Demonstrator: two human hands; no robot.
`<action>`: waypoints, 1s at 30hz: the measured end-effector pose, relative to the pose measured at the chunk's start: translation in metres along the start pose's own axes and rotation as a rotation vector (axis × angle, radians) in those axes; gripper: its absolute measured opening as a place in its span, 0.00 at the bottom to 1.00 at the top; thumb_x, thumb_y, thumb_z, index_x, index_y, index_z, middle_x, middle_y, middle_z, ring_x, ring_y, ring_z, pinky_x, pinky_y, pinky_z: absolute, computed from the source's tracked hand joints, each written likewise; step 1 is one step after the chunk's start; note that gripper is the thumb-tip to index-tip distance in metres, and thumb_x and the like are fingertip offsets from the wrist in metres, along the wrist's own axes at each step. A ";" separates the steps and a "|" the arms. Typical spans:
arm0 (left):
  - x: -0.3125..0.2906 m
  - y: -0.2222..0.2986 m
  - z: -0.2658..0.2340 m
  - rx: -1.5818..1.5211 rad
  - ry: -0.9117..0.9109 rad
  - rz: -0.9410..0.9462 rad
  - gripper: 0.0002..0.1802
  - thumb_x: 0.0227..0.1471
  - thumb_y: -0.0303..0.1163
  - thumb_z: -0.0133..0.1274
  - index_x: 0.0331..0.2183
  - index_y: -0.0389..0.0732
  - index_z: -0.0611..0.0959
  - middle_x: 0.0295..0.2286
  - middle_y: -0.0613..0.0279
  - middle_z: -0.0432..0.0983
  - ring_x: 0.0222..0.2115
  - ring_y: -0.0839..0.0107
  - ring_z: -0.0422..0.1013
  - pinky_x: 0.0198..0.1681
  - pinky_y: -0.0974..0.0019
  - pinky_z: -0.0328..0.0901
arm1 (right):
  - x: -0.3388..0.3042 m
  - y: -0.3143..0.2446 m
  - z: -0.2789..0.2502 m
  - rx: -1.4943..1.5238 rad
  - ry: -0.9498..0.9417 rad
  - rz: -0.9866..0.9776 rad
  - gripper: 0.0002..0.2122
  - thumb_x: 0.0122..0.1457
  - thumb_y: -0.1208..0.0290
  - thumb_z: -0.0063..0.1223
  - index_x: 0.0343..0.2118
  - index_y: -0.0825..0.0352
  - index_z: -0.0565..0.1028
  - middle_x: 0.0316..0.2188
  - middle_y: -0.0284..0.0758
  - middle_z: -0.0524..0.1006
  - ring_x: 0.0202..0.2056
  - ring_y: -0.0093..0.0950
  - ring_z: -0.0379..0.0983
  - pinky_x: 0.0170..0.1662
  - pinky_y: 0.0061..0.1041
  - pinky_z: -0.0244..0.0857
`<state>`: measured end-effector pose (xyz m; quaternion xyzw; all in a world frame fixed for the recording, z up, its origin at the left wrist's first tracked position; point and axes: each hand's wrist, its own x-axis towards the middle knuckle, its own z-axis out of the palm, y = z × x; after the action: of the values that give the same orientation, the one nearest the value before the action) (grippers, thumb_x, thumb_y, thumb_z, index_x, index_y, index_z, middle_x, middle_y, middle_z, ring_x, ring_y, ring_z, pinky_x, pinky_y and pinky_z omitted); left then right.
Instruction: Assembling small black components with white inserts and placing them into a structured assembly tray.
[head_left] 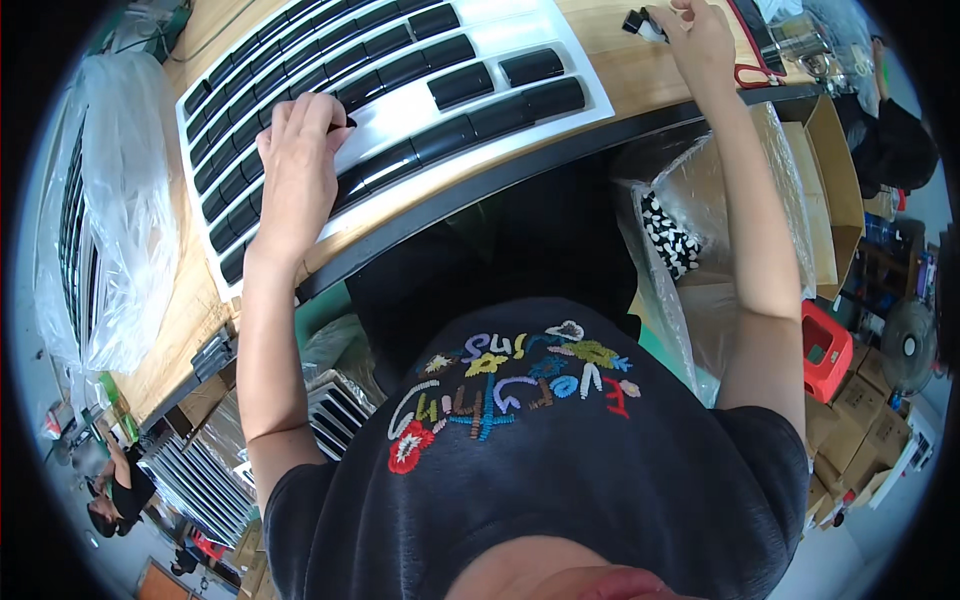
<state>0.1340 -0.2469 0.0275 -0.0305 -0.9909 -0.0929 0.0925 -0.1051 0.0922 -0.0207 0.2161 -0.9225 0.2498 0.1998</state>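
A white tray (pixel 500 38) lies on the wooden table, set with rows of glossy black curved pieces (pixel 460 86). Over its middle rows, my left hand (pixel 300 165) is closed, its fingertips round a black piece (pixel 346 124) whose dark end pokes out beside them. White tray surface shows just to the right of that piece. My right hand (pixel 700 45) is at the table's far right, fingers bent together; what they hold, if anything, is hidden. Touching or close beside its fingers are small black-and-white parts (pixel 640 24).
Red-handled scissors (pixel 757 76) lie right of my right hand. Below the table edge, a plastic-lined carton (pixel 835 190) holds many small black-and-white parts (pixel 670 235). Plastic-wrapped black-striped panels (pixel 105 210) stand at the left. A red stool (pixel 826 345) and cartons are at the right.
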 end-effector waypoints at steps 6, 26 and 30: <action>0.003 0.059 0.020 -1.256 0.298 -0.235 0.14 0.55 0.22 0.56 0.42 0.37 0.70 0.32 0.59 0.75 0.30 0.76 0.73 0.33 0.75 0.68 | 0.018 0.050 -0.026 -0.262 -0.098 -0.112 0.10 0.58 0.66 0.58 0.37 0.68 0.80 0.27 0.35 0.81 0.28 0.25 0.77 0.32 0.24 0.67; -0.022 0.101 0.029 -1.995 0.034 -0.201 0.10 0.59 0.29 0.54 0.41 0.37 0.73 0.31 0.65 0.73 0.27 0.81 0.68 0.31 0.78 0.64 | -0.091 -0.175 -0.067 1.081 -0.521 0.221 0.06 0.61 0.77 0.54 0.39 0.70 0.78 0.31 0.28 0.77 0.30 0.13 0.71 0.33 0.12 0.66; -0.027 0.108 0.026 -2.245 -0.002 -0.277 0.08 0.63 0.32 0.50 0.38 0.38 0.72 0.30 0.63 0.72 0.24 0.81 0.65 0.28 0.77 0.60 | -0.099 -0.183 -0.069 1.176 -0.549 0.234 0.06 0.62 0.80 0.52 0.39 0.70 0.78 0.34 0.29 0.77 0.34 0.14 0.71 0.36 0.12 0.64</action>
<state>0.1647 -0.1374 0.0164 0.0139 -0.3418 -0.9397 0.0009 0.0861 0.0165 0.0553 0.2435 -0.6672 0.6680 -0.2223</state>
